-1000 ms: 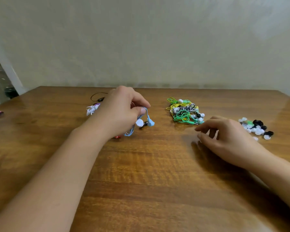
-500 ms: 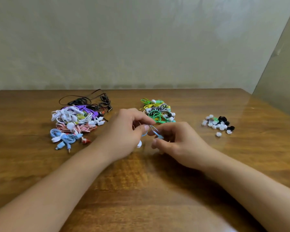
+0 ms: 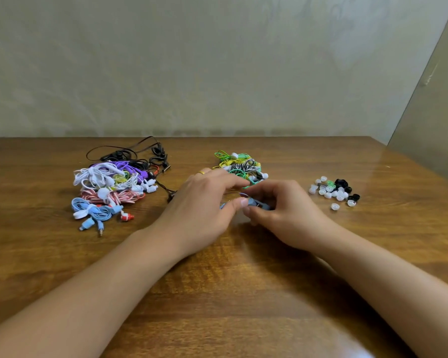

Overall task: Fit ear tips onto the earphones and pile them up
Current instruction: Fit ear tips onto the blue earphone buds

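A blue earphone (image 3: 256, 203) is pinched between both hands at the table's middle. My left hand (image 3: 202, 202) grips its cable end with thumb and fingers. My right hand (image 3: 282, 210) closes on the bud from the other side; any ear tip in the fingers is hidden. A large pile of earphones (image 3: 111, 187) in white, purple, black, red-striped and blue lies to the left. A smaller green, yellow and black-white pile (image 3: 239, 166) lies just behind the hands. Loose white, black and green ear tips (image 3: 334, 191) are scattered to the right.
The wooden table (image 3: 217, 293) stretches toward me under both forearms. A pale wall runs behind the table's back edge. A grey panel (image 3: 435, 125) stands beyond the right edge.
My right hand has come from near the ear tips to meet my left hand at the middle. The view has swung right, bringing the large left pile into sight.
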